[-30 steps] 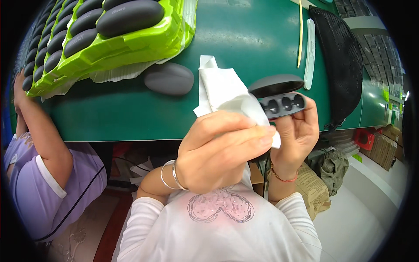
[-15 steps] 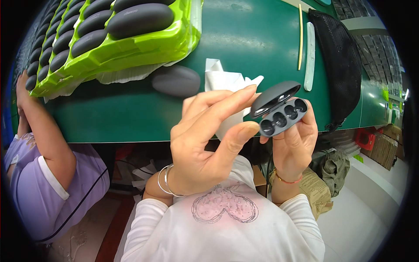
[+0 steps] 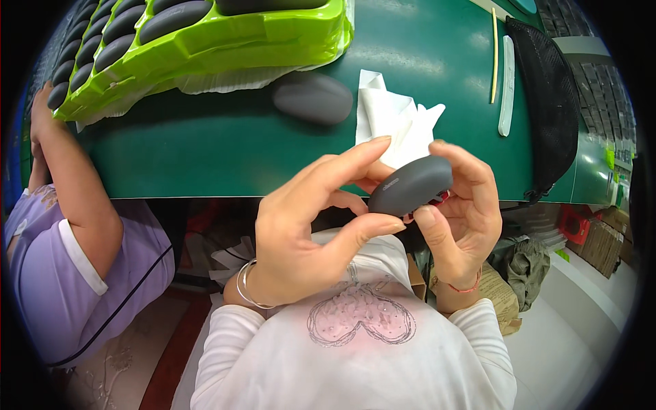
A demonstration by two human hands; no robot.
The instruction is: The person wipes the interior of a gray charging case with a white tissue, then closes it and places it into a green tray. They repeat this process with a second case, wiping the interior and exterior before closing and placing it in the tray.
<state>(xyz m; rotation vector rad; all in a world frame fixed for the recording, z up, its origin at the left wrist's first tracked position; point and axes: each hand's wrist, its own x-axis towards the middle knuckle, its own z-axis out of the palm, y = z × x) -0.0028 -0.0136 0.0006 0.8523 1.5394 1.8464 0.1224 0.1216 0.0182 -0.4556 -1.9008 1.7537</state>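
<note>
In front of my chest I hold a dark grey earbud charging case (image 3: pixel 412 186), tilted, with its smooth outer shell toward me. My right hand (image 3: pixel 465 212) grips its right end between bent fingers and thumb. At the left end, my left hand (image 3: pixel 307 219) has its thumb along the lower edge and its other fingers curled behind. A bit of glossy red shows by my right thumb; what it is I cannot tell. The inside of the case is hidden. Beyond my hands, a white cloth (image 3: pixel 389 113) lies crumpled on the green table (image 3: pixel 225 160).
Another grey case (image 3: pixel 313 98) lies left of the cloth. A bright green tray (image 3: pixel 280 44) bears several similar cases. At right are a thin stick (image 3: pixel 494 55), a pale strip (image 3: pixel 506 85) and a black mesh pouch (image 3: pixel 547 102). A co-worker's arm (image 3: pixel 82 184) reaches in at left.
The case has turned from showing its open lid and round wells to showing its outer shell. My left thumb and fingers have moved onto its left end. The view has shifted slightly.
</note>
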